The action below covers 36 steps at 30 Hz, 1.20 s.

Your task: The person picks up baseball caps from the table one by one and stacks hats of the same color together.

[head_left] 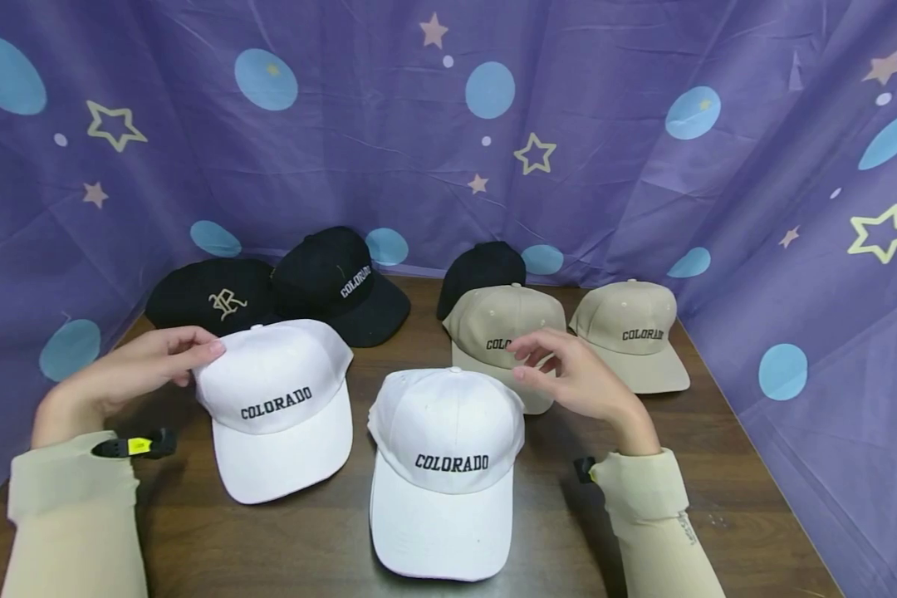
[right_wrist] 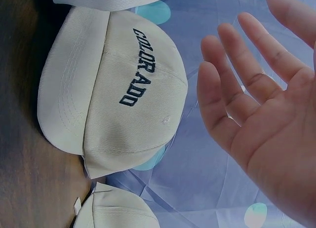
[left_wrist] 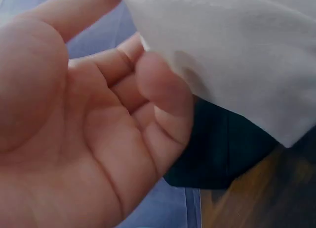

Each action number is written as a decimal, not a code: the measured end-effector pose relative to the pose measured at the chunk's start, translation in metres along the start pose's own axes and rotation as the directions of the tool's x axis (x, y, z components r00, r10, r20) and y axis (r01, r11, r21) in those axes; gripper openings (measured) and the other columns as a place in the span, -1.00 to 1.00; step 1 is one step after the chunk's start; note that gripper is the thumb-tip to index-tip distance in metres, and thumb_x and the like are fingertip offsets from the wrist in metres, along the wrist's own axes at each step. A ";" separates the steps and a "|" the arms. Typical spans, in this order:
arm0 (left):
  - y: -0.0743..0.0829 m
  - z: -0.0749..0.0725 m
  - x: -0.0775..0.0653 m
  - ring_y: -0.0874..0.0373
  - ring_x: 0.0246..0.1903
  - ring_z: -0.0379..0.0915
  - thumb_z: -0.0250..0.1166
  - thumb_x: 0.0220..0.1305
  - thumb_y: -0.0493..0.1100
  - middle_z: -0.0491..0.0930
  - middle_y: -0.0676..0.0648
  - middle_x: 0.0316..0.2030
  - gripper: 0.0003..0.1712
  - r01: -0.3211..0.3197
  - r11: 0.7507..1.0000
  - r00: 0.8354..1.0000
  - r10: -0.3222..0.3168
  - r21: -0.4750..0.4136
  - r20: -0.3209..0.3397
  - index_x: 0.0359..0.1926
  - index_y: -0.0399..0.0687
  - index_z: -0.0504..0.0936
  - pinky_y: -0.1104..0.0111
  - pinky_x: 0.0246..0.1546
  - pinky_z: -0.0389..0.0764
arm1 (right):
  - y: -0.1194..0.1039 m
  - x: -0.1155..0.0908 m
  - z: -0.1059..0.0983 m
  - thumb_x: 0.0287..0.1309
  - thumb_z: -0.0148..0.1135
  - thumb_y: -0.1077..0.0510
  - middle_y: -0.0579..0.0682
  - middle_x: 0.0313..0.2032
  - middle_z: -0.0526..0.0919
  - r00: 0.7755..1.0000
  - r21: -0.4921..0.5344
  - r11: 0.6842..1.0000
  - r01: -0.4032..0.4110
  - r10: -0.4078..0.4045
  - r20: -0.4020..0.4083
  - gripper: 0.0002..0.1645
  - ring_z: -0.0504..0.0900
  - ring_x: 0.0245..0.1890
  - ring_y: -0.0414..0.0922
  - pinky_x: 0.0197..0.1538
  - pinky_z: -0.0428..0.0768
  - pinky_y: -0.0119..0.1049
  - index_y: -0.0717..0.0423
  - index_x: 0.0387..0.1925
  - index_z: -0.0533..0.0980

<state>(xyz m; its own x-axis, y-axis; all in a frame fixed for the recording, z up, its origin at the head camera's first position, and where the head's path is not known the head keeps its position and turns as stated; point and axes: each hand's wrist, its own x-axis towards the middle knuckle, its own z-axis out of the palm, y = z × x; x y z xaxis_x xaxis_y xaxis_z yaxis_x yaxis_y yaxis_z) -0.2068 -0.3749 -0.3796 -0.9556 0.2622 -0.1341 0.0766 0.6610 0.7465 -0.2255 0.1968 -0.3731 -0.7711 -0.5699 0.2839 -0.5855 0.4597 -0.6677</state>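
Left hand (head_left: 145, 365) pinches the left white cap (head_left: 272, 407), thumb on the outer side of the crown, at the upper edge on the hand's side; grip narrow, fabric between thumb and fingers; right hand (head_left: 571, 374) holds nothing, fingers spread and slightly bent, apart from the tan caps in the right wrist view.

Left white cap: plain white, black COLORADO in an arc above the brim, crown toward the table's back edge, brim toward the front edge, tilted a bit; sits left of middle on the table (head_left: 291, 548); cannot tell if its brim touches the wood.

Front white cap (head_left: 448, 448), same lettering, near the table's front edge, middle; a thin second edge shows along the left of its brim, cannot tell if two are nested.

Front tan cap (head_left: 474, 320) behind it, brim partly hidden by it, end of its lettering covered by right hand; right tan cap (head_left: 631, 324) by the table's right edge, lettering clear.

Black R cap (head_left: 179, 291) at the back left corner, lower part behind the left white cap; black COLORADO cap (head_left: 321, 274) just beside it; third black cap (head_left: 486, 262) at the back edge, mostly behind the front tan cap; purple curtain (head_left: 389, 124) beyond.
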 end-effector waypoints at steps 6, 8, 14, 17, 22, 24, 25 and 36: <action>0.019 0.002 -0.007 0.00 -0.34 0.41 0.11 0.43 -0.04 0.58 -0.11 -0.29 -0.75 -0.077 0.995 0.996 0.075 -0.060 -0.048 -0.03 -0.09 0.52 0.24 -0.40 0.46 | -0.001 0.000 -0.001 0.20 0.29 -0.07 -0.21 -0.16 0.55 1.000 0.005 1.000 0.001 -0.001 -0.001 -0.67 0.56 -0.20 -0.17 -0.19 0.57 -0.12 -0.20 -0.01 0.50; 0.029 0.002 -0.010 0.02 -0.36 0.42 0.13 0.42 -0.09 0.59 -0.10 -0.31 -0.78 -0.107 0.991 0.992 0.101 -0.075 -0.072 -0.05 -0.09 0.54 0.24 -0.43 0.45 | -0.001 0.000 -0.001 0.20 0.29 -0.07 -0.21 -0.16 0.55 1.000 0.008 1.000 -0.002 0.002 -0.001 -0.68 0.56 -0.20 -0.17 -0.19 0.57 -0.11 -0.20 -0.01 0.51; 0.054 0.004 -0.017 0.07 -0.40 0.41 0.16 0.39 -0.18 0.59 -0.08 -0.35 -0.84 -0.177 0.980 0.979 0.165 -0.089 -0.123 -0.08 -0.10 0.56 0.22 -0.49 0.42 | -0.001 0.000 0.000 0.20 0.28 -0.07 -0.12 -0.15 0.57 1.000 0.018 1.000 -0.014 0.014 -0.001 -0.69 0.55 -0.20 -0.17 -0.17 0.57 -0.10 -0.22 -0.02 0.51; 0.062 0.002 -0.022 0.06 -0.38 0.46 0.15 0.38 -0.23 0.60 -0.10 -0.33 -0.85 -0.218 0.972 0.971 0.207 -0.090 -0.120 -0.07 -0.11 0.55 0.25 -0.48 0.49 | -0.003 0.000 0.000 0.21 0.28 -0.06 -0.05 -0.15 0.58 1.000 0.023 1.000 -0.009 0.010 -0.007 -0.69 0.55 -0.20 -0.18 -0.18 0.57 -0.10 -0.21 -0.02 0.51; 0.077 0.000 -0.031 0.04 -0.33 0.49 0.13 0.38 -0.30 0.59 -0.15 -0.24 -0.82 -0.282 0.952 0.957 0.270 -0.117 -0.105 -0.03 -0.17 0.54 0.26 -0.43 0.57 | -0.015 0.001 -0.001 0.22 0.28 0.00 -0.09 -0.17 0.59 1.000 0.023 1.000 0.010 -0.009 -0.030 -0.71 0.55 -0.20 -0.20 -0.18 0.57 -0.13 -0.19 -0.02 0.52; 0.085 0.002 -0.034 0.03 -0.30 0.48 0.12 0.38 -0.32 0.58 -0.16 -0.23 -0.81 -0.304 0.944 0.951 0.291 -0.133 -0.105 -0.03 -0.20 0.53 0.27 -0.40 0.57 | -0.027 0.001 -0.002 0.22 0.28 0.06 -0.11 -0.19 0.60 0.999 0.027 0.999 0.030 -0.029 -0.044 -0.71 0.55 -0.20 -0.20 -0.18 0.57 -0.12 -0.13 -0.02 0.52; 0.090 0.003 -0.036 0.03 -0.29 0.47 0.12 0.37 -0.34 0.57 -0.17 -0.24 -0.81 -0.317 0.939 0.946 0.304 -0.136 -0.110 -0.03 -0.21 0.53 0.28 -0.39 0.56 | -0.034 0.001 -0.002 0.21 0.29 0.11 -0.10 -0.18 0.60 0.998 0.033 0.999 0.043 -0.041 -0.053 -0.72 0.56 -0.20 -0.19 -0.18 0.57 -0.11 -0.09 -0.03 0.53; 0.137 0.029 -0.038 -0.03 -0.37 0.48 0.06 0.29 -0.55 0.54 -0.21 -0.28 -0.75 -0.465 0.823 0.877 0.478 -0.326 -0.043 -0.07 -0.33 0.52 0.25 -0.46 0.60 | -0.106 0.001 0.001 0.14 0.27 0.34 0.04 0.01 0.57 0.969 0.074 0.976 0.206 -0.193 -0.152 -0.60 0.52 0.01 -0.05 0.03 0.51 -0.01 0.25 0.05 0.48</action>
<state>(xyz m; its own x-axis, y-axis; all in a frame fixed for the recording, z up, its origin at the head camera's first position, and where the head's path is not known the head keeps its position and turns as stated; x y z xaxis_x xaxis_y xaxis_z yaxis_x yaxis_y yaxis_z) -0.1516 -0.2737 -0.2913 -0.8140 0.5155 0.2676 0.4145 0.1927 0.8894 -0.1640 0.1470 -0.3032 -0.6723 -0.5375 0.5090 -0.7118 0.2806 -0.6439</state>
